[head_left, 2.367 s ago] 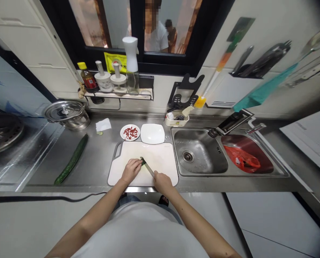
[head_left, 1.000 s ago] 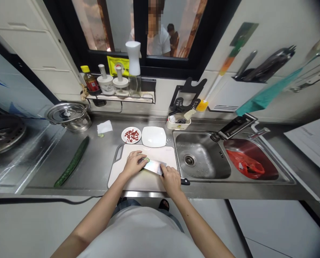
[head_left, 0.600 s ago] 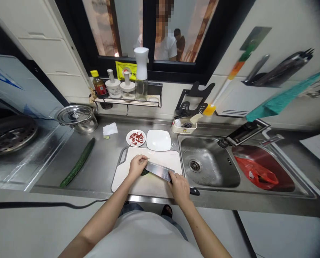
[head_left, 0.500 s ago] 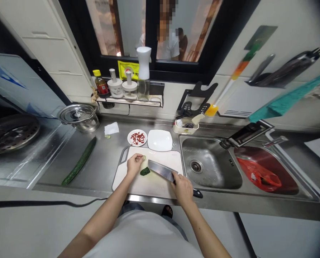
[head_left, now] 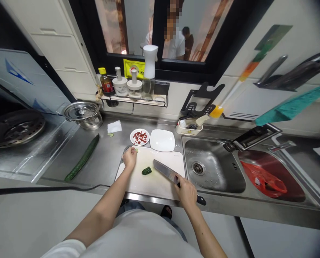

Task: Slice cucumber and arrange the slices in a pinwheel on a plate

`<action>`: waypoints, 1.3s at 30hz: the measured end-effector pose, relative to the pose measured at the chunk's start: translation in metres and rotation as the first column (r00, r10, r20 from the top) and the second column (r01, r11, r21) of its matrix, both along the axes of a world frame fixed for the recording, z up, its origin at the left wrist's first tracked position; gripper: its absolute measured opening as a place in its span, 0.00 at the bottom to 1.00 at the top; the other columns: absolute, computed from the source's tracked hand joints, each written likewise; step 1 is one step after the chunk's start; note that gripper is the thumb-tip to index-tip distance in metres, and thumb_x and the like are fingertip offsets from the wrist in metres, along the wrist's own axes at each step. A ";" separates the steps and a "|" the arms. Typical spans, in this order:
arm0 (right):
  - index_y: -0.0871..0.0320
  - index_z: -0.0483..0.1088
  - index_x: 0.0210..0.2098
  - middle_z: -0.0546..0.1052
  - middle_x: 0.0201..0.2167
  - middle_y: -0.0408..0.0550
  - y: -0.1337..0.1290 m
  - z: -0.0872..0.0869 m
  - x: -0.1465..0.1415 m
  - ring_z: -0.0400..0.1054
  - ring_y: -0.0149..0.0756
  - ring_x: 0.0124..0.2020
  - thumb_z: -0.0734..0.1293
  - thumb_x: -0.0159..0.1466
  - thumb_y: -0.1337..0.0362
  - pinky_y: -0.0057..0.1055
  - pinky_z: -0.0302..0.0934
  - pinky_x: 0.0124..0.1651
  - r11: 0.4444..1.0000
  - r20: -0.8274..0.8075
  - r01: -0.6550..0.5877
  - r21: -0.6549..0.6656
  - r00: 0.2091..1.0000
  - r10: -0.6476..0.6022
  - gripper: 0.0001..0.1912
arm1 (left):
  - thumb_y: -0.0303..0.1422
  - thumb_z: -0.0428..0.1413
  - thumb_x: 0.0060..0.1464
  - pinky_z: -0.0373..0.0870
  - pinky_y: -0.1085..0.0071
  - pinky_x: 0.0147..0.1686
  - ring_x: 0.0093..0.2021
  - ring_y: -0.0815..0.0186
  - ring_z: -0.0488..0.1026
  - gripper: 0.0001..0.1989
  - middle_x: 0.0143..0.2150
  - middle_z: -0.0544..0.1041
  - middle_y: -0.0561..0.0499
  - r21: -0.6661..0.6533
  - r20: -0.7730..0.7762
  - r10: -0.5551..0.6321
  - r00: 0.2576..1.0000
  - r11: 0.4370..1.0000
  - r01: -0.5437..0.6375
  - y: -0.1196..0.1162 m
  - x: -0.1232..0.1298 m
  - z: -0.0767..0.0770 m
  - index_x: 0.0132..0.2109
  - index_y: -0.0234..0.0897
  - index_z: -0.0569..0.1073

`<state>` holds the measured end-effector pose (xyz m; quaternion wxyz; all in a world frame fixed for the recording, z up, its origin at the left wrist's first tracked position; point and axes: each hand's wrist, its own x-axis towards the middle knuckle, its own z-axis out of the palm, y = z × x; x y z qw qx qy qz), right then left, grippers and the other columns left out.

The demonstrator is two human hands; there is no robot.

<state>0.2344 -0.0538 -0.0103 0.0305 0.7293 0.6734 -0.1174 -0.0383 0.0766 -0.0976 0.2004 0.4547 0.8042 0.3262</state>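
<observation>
My left hand [head_left: 130, 157] pinches a small pale green cucumber slice [head_left: 136, 151] over the upper left corner of the white cutting board [head_left: 160, 188]. My right hand [head_left: 187, 190] grips the black handle of a wide knife [head_left: 165, 170], its blade low over the right half of the board. A short dark green cucumber piece [head_left: 146, 171] lies on the board between both hands. Just behind the board are a small plate with chopped red pieces [head_left: 139, 137] and a bare white dish [head_left: 162, 140].
A whole cucumber [head_left: 82, 157] lies on the counter at left, near a lidded steel pot [head_left: 86, 115] and white paper [head_left: 114, 126]. On the right is a double sink [head_left: 216, 168] with a red bag [head_left: 266, 181]. A shelf [head_left: 138, 101] holds bottles. A person shows in the window.
My left hand has moved left and away from the short cucumber piece with the slice. The knife has shifted slightly right, away from that piece. The whole view has shifted a little.
</observation>
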 end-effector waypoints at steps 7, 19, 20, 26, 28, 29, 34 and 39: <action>0.54 0.68 0.54 0.78 0.43 0.51 -0.003 -0.001 0.001 0.71 0.38 0.43 0.62 0.64 0.63 0.29 0.57 0.43 1.000 0.002 0.013 0.002 1.000 -0.013 0.19 | 0.33 0.53 0.54 0.61 0.68 0.42 0.40 0.61 0.72 0.10 0.36 0.78 0.49 0.020 -0.088 -0.024 0.996 0.999 0.026 0.008 -0.006 -0.006 0.44 0.41 0.73; 0.52 0.67 0.55 0.78 0.43 0.50 -0.003 -0.003 -0.002 0.70 0.38 0.44 0.60 0.64 0.63 0.29 0.58 0.44 1.000 -0.041 0.011 0.002 0.999 -0.010 0.20 | 0.33 0.51 0.57 0.61 0.60 0.47 0.44 0.56 0.69 0.10 0.40 0.76 0.44 0.045 -0.281 -0.142 0.949 0.986 0.160 0.006 -0.011 -0.010 0.37 0.39 0.77; 0.52 0.67 0.55 0.78 0.43 0.50 -0.003 -0.003 -0.002 0.70 0.38 0.44 0.60 0.64 0.63 0.28 0.58 0.44 1.000 -0.042 0.013 0.001 0.999 -0.013 0.20 | 0.33 0.51 0.57 0.61 0.60 0.47 0.44 0.56 0.69 0.10 0.40 0.76 0.44 0.045 -0.287 -0.149 0.946 0.985 0.169 0.006 -0.011 -0.010 0.37 0.39 0.77; 0.52 0.67 0.55 0.78 0.42 0.49 -0.002 -0.005 -0.004 0.70 0.37 0.44 0.61 0.64 0.62 0.28 0.58 0.43 1.000 -0.047 0.013 -0.015 0.999 -0.014 0.20 | 0.32 0.51 0.56 0.62 0.59 0.48 0.45 0.56 0.69 0.10 0.41 0.76 0.44 0.079 -0.235 -0.158 0.959 0.980 0.181 0.002 -0.011 -0.009 0.39 0.39 0.77; 0.52 0.68 0.54 0.78 0.43 0.49 -0.001 -0.005 -0.005 0.70 0.37 0.44 0.61 0.64 0.62 0.27 0.58 0.43 1.000 -0.052 0.019 -0.023 0.998 -0.020 0.19 | 0.31 0.51 0.56 0.62 0.58 0.49 0.46 0.55 0.69 0.10 0.42 0.76 0.44 0.118 -0.202 -0.145 0.969 0.978 0.171 -0.004 -0.010 -0.009 0.40 0.39 0.77; 0.52 0.68 0.54 0.78 0.43 0.49 -0.001 -0.005 -0.005 0.71 0.37 0.44 0.61 0.64 0.62 0.27 0.58 0.43 0.999 -0.054 0.025 -0.028 0.998 -0.026 0.19 | 0.31 0.51 0.56 0.63 0.58 0.49 0.47 0.55 0.69 0.10 0.42 0.77 0.44 0.140 -0.188 -0.147 0.971 0.975 0.175 -0.008 -0.009 -0.008 0.40 0.39 0.76; 0.52 0.69 0.53 0.78 0.43 0.48 0.001 -0.001 -0.009 0.71 0.37 0.44 0.60 0.65 0.61 0.27 0.56 0.41 0.995 -0.077 0.069 -0.067 0.994 -0.074 0.18 | 0.33 0.52 0.56 0.67 0.60 0.46 0.43 0.57 0.72 0.07 0.40 0.77 0.46 0.274 -0.108 -0.296 0.949 0.909 0.314 -0.039 0.003 -0.004 0.38 0.40 0.75; 0.50 0.70 0.50 0.79 0.41 0.47 0.005 0.009 -0.017 0.72 0.35 0.41 0.56 0.67 0.60 0.26 0.54 0.37 0.992 -0.113 0.079 -0.096 0.990 -0.089 0.16 | 0.34 0.51 0.59 0.68 0.63 0.45 0.42 0.61 0.72 0.08 0.38 0.76 0.47 0.333 -0.087 -0.409 0.909 0.848 0.413 -0.070 0.015 0.000 0.39 0.39 0.74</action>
